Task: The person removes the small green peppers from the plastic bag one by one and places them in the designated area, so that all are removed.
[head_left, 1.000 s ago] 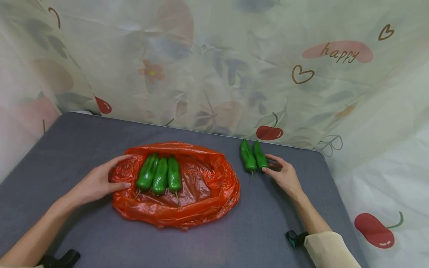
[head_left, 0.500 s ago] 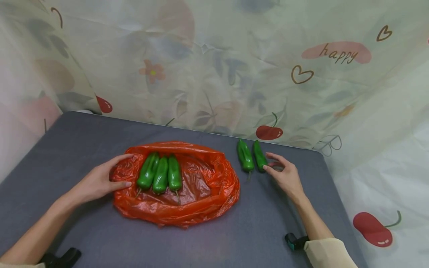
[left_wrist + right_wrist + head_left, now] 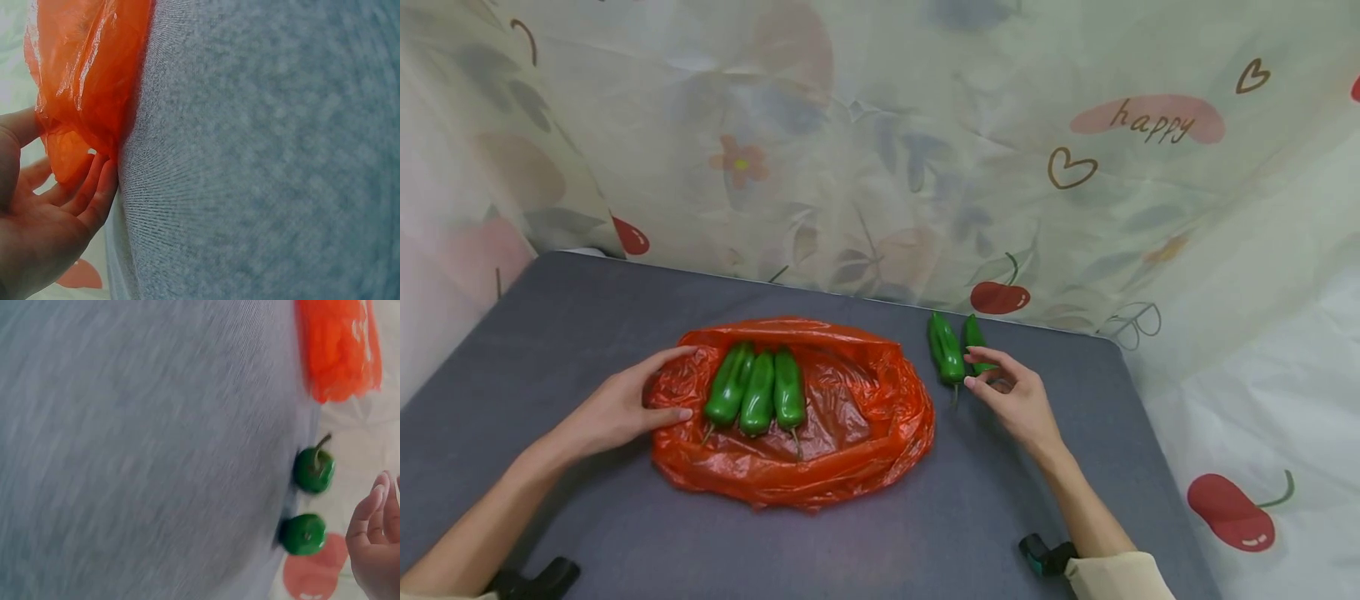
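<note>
A red plastic bag [image 3: 842, 417] lies opened out on the grey table, and three green peppers [image 3: 758, 396] rest side by side in its left half. At the bag's left end my left hand [image 3: 613, 408] holds the edge, thumb on one side and fingers on the other; the left wrist view shows the fingers [image 3: 94, 194] against the plastic. Right of the bag lie two more green peppers, a near-left one [image 3: 946, 350] and a right one [image 3: 973, 333]. My right hand [image 3: 1018, 400] hovers over the right pepper, partly hiding it, fingers loosely bent and holding nothing.
A grey cloth covers the table [image 3: 850, 550]. Behind its far edge hangs a pale printed curtain [image 3: 865, 150], which also closes off both sides. Each wrist wears a black strap device [image 3: 1045, 554].
My right hand has moved left, from beside the right pepper to over it. Both loose peppers shifted slightly left, and a gap opened between them. The left hand and bag stayed put.
</note>
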The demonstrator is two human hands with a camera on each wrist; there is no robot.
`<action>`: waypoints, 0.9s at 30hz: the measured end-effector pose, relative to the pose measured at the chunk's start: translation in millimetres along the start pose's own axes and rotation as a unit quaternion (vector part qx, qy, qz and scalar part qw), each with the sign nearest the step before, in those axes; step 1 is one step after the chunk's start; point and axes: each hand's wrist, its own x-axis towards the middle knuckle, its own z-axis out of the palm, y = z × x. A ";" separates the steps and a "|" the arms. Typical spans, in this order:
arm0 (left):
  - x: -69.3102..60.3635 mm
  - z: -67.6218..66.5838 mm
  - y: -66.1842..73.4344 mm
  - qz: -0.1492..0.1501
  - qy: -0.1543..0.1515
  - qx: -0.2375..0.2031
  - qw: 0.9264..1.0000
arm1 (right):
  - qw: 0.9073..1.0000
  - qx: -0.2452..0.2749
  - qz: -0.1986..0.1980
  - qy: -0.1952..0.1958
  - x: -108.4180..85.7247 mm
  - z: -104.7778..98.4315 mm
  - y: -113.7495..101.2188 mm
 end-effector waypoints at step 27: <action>-0.4 0.7 -0.2 -0.014 -0.005 0.002 1.000 | 0.992 0.087 -0.028 -0.083 6.8 62.6 -26.6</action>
